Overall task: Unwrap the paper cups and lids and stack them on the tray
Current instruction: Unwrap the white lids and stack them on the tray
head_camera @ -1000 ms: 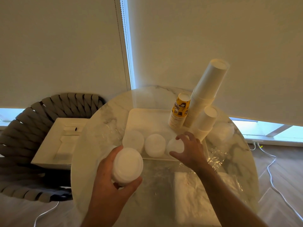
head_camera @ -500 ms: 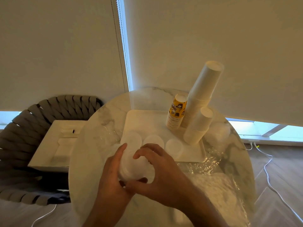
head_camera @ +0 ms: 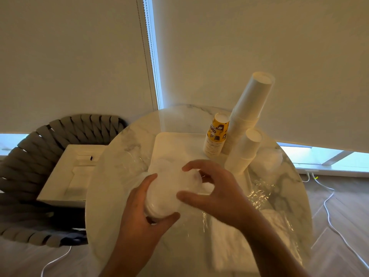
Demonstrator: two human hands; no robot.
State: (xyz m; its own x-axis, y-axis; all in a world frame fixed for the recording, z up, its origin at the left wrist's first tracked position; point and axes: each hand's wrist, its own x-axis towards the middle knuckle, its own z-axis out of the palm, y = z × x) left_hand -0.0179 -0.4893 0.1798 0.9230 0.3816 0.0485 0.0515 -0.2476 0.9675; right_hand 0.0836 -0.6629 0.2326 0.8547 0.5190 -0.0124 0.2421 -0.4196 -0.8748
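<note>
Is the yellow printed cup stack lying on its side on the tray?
No. The yellow cup stack stands upright at the far side of the tray, beside the tall white cup stack.

Cream roller blinds [head_camera: 239,47] cover the window wall, a beaded cord [head_camera: 146,56] hanging beside the bright gap between them. Daylight shows in strips below the blinds. Round marble-top table [head_camera: 111,176] in front. Woven grey chair [head_camera: 30,156] at left carries a white box [head_camera: 65,176]. Wood floor [head_camera: 349,216] at right, white cable [head_camera: 327,208] trailing across it.
</note>
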